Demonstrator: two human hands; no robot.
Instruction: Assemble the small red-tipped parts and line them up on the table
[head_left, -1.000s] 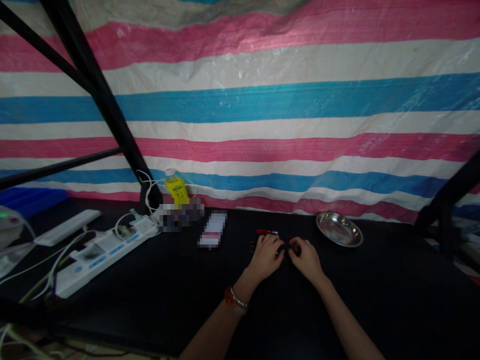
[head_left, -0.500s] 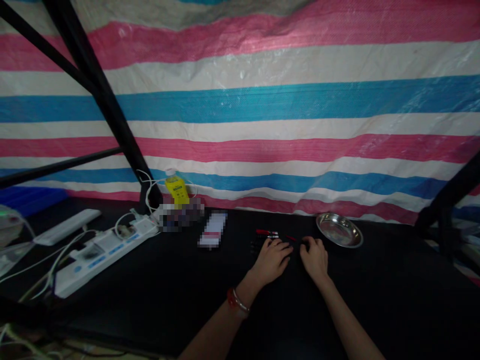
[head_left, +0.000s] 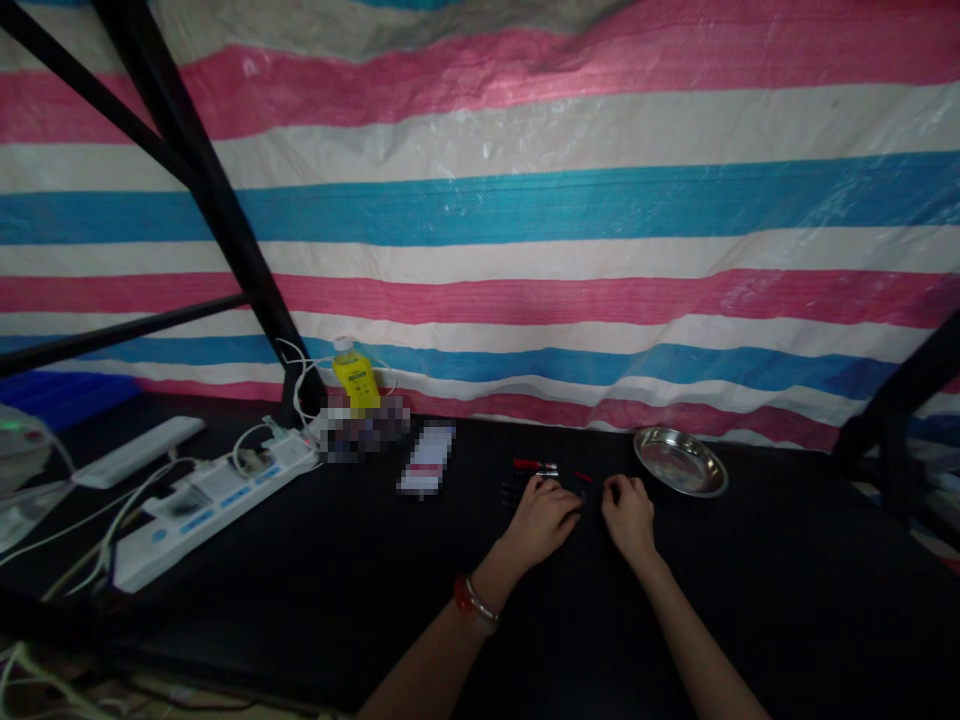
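My left hand [head_left: 545,519] and my right hand [head_left: 630,513] rest side by side on a black table [head_left: 337,580], fingers curled downward. Just beyond their fingertips lie small red-and-black pen-like sticks [head_left: 535,466]. My left wrist carries a red bracelet [head_left: 471,602]. The dim light hides whether either hand grips one of the dark pieces under the fingers. A shallow metal dish [head_left: 679,461] sits to the right of my right hand.
A white power strip [head_left: 210,498] with plugged cables lies at the left. A yellow bottle [head_left: 355,377] stands by the black frame post [head_left: 225,220]. A blurred white box [head_left: 426,459] sits mid-table. A striped tarp [head_left: 570,200] hangs behind.
My two hands were touching over the small pieces a second ago. They have since drawn apart, and my right hand has shifted right toward the dish.
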